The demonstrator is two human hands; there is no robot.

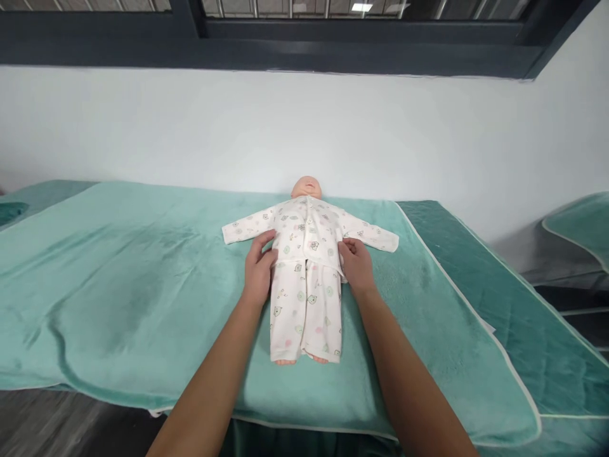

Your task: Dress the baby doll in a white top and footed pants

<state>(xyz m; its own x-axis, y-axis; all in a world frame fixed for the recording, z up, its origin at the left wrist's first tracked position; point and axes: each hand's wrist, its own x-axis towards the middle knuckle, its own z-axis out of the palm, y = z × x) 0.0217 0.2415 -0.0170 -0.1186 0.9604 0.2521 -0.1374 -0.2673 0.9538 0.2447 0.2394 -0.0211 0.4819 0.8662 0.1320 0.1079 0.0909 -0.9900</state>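
A baby doll lies on its back, its head toward the wall and its toes just showing below the trouser legs. It wears a white long-sleeved baby shirt with small printed animals, fastened down the front, both sleeves spread outward. Matching baby trousers cover its legs. At the shirt's left side, my left hand has curled fingers and thumb closed on the fabric edge near the waist. My right hand pinches the shirt's right side near the hem. The fingertips are partly hidden by the cloth.
A teal plush blanket lies under the doll, with wrinkles at the left. Beneath it is a darker quilted cover at the right. Behind stands a white wall below a dark window frame. Another teal cloth sits far right.
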